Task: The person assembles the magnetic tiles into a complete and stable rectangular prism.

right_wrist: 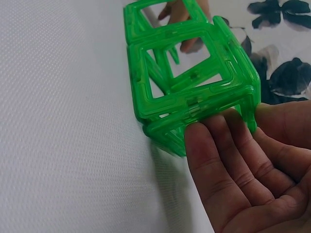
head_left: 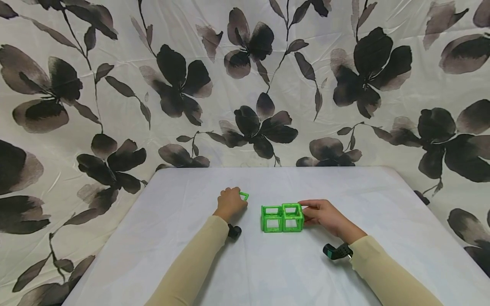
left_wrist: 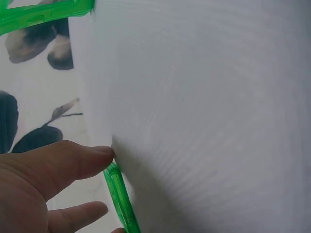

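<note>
My left hand (head_left: 231, 201) pinches a green magnetic tile (head_left: 244, 196) above the table, left of the joined tiles. In the left wrist view the thumb lies at one end of this tile (left_wrist: 121, 199), and the fingers partly hide it. Two open-framed cubes of green magnetic tiles (head_left: 282, 218) stand joined side by side on the white cloth. My right hand (head_left: 325, 215) grips the right-hand cube at its outer side. The right wrist view shows the fingers (right_wrist: 201, 155) against that side of the cubes (right_wrist: 194, 102).
A white cloth (head_left: 153, 255) covers the table, whose far edge meets a floral curtain (head_left: 252, 127). Black straps with small devices sit at the left wrist (head_left: 234, 232) and right wrist (head_left: 337, 251).
</note>
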The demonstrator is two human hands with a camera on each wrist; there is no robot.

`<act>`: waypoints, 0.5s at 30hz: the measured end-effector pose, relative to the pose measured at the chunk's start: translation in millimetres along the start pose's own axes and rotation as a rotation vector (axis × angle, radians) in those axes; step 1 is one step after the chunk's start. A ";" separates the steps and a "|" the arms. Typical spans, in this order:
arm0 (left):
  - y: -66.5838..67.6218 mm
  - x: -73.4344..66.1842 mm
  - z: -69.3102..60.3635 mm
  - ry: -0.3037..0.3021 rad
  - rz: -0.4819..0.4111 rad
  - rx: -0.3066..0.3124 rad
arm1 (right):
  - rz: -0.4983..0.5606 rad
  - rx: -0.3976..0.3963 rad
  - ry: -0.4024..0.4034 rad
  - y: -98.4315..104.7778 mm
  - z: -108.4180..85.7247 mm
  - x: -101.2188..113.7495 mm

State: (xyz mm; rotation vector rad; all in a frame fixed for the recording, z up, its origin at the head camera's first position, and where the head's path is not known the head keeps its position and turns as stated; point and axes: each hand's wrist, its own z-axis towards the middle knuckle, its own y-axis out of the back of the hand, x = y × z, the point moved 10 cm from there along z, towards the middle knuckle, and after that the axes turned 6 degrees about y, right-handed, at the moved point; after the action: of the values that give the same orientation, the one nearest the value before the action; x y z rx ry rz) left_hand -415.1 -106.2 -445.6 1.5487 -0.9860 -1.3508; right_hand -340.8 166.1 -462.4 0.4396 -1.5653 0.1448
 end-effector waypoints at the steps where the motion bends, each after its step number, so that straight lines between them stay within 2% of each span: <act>1: -0.2 0.2 0.4 0.001 0.000 0.001 | 0.001 0.002 0.000 -0.2 0.0 0.1; 15: -2.7 3.2 6.2 0.035 -0.035 0.022 | 0.012 0.006 0.004 -1.2 -0.7 0.3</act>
State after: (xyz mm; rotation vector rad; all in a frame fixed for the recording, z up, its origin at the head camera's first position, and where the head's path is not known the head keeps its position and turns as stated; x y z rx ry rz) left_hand -420.9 -108.9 -449.7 1.6076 -0.9595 -1.3370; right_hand -339.7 165.2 -462.2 0.4342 -1.5645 0.1600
